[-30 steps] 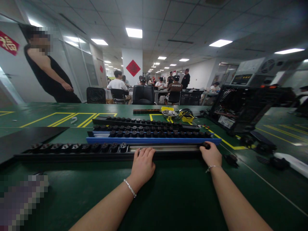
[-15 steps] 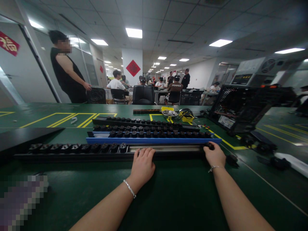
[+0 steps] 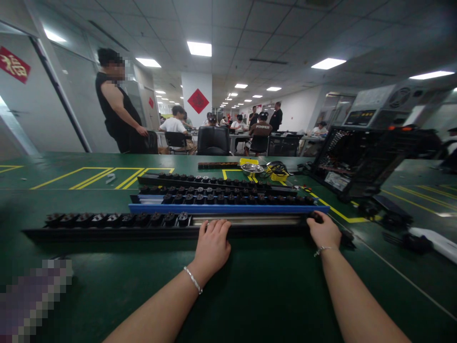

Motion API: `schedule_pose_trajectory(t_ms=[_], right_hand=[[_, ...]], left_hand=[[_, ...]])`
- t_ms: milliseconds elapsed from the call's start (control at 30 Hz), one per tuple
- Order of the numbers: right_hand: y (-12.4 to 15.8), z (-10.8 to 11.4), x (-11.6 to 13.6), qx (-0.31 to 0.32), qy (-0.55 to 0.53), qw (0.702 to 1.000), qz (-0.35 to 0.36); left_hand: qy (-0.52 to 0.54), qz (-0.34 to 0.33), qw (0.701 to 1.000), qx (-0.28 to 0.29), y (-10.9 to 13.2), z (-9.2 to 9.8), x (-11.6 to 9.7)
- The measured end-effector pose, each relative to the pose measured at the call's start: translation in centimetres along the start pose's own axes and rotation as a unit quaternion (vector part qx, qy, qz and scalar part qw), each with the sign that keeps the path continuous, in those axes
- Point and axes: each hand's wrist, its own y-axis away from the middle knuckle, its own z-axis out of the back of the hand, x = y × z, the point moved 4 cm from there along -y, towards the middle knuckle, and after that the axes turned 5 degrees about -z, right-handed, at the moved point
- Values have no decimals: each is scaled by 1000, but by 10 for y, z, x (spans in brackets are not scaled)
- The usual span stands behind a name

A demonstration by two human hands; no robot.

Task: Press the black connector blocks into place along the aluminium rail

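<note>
Gripped between the thumb and fingers of our right hand (image 3: pixel 324 232) is a small dark piece (image 3: pixel 316 217), at the right end of the rail (image 3: pixel 124 234). Fingers of our left hand (image 3: pixel 213 243) lie over the rail's near edge; we cannot tell whether they clasp it or only rest there.

Since a second ago, our right hand has slid to the right, carrying the piece along, and it now partly covers a black part (image 3: pixel 347 239) on the table (image 3: pixel 278 286). Our left hand keeps its place. At far left, the dark sheet beyond the rail has given way to a dark blur. Across the table, a person (image 3: pixel 119 109) has stepped rightward, one hand now at a chair (image 3: pixel 152 142).

Both our forearms reach forward from the bottom of the view, spread well apart. Our left hand is palm down, knuckles up, just right of the plugs (image 3: pixel 156 219) that line the rail's left half. Between our hands, a bare metal strip (image 3: pixel 264 220) shows along the rail. Our right wrist bends slightly inward. Just beyond lies a blue rail (image 3: pixel 228 208).
</note>
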Motion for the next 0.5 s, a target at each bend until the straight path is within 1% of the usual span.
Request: schedule_pose_trajectory(t_ms=[233, 367, 500], right_hand=[[-3, -1, -2, -8, -6, 1000, 2], [-7, 0, -8, -18, -10, 1000, -12], [-8, 1, -10, -8, -10, 1000, -13]], left_hand=[[2, 0, 1000, 2, 0, 0, 0], [1, -1, 1000, 3, 0, 0, 1], [7, -1, 1000, 1, 0, 0, 1]])
